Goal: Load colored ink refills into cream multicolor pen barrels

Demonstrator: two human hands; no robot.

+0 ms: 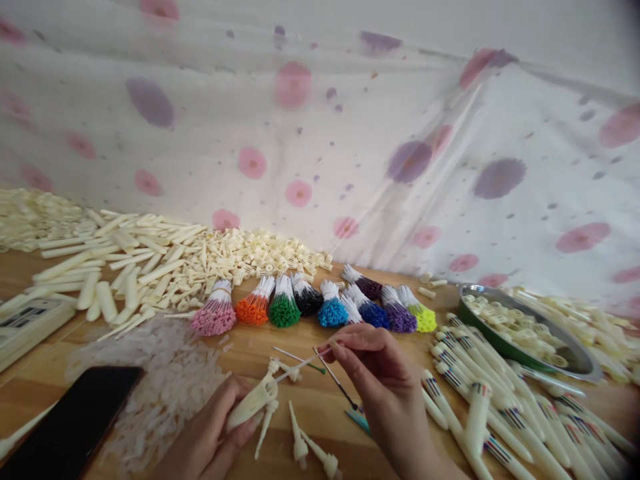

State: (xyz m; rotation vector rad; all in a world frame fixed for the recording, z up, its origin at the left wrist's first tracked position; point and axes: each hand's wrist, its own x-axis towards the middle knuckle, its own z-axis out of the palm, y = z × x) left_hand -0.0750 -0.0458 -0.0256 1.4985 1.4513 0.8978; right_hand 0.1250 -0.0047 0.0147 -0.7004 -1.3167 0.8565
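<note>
My left hand (213, 430) is closed around a cream pen barrel (253, 404), its open end tilted up to the right. Between the thumb and fingertips of my right hand (387, 393) is a thin whitish pen refill (301, 365). The refill's lower end reaches the barrel's mouth; how far inside it goes, I cannot tell. Loose refills with green and black ends lie just behind, including a black-tipped refill (340, 383) beside my right fingers. Cream cone-shaped pen tips (299, 443) lie on the wooden table (270, 460) below and around the barrel.
Bundled refills in several colours, such as a pink bundle (213, 317), stand in a row behind my hands. At left are a phone (75, 420), clear small pieces (165, 373) and heaped cream parts (150, 260). Multicolour pens (505, 400) and a metal-rimmed bowl (467, 320) occupy the right.
</note>
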